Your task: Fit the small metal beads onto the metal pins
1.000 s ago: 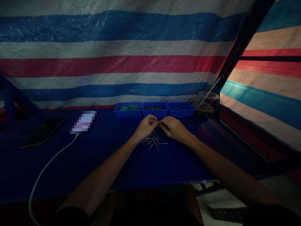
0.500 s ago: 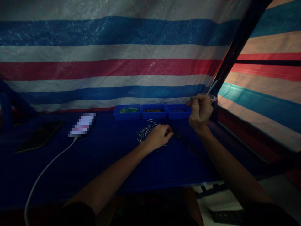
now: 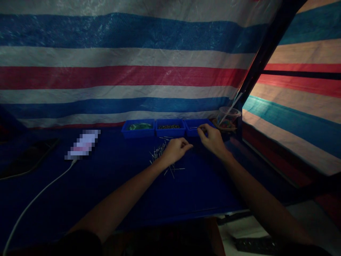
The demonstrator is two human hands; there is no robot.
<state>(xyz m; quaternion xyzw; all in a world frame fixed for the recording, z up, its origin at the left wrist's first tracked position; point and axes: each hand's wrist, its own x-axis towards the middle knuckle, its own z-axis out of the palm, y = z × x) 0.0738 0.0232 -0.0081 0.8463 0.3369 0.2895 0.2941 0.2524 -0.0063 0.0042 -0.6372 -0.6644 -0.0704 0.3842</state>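
My left hand point(image 3: 176, 150) rests beside a loose pile of thin metal pins point(image 3: 157, 152) on the blue table point(image 3: 149, 193). Its fingers are pinched together, and what they hold, if anything, is too small to make out. My right hand point(image 3: 211, 138) is at the front edge of the right blue bin point(image 3: 189, 133), its thumb and forefinger closed on a thin metal pin point(image 3: 193, 127) that points left over the bin. The middle blue bin point(image 3: 170, 131) holds small brass-coloured pieces, and the left blue bin point(image 3: 138, 133) holds something greenish in clear plastic.
A clear plastic cup point(image 3: 228, 115) with a white straw stands at the back right. On the left lie a pixelated phone point(image 3: 84, 144) with a white cable point(image 3: 44, 190) and a dark flat device point(image 3: 29, 156). Striped sheeting point(image 3: 119, 76) hangs behind.
My right hand has come down and left from in front of the cup to the right bin. The left hand stays low by the pins. The whole view has shifted slightly.
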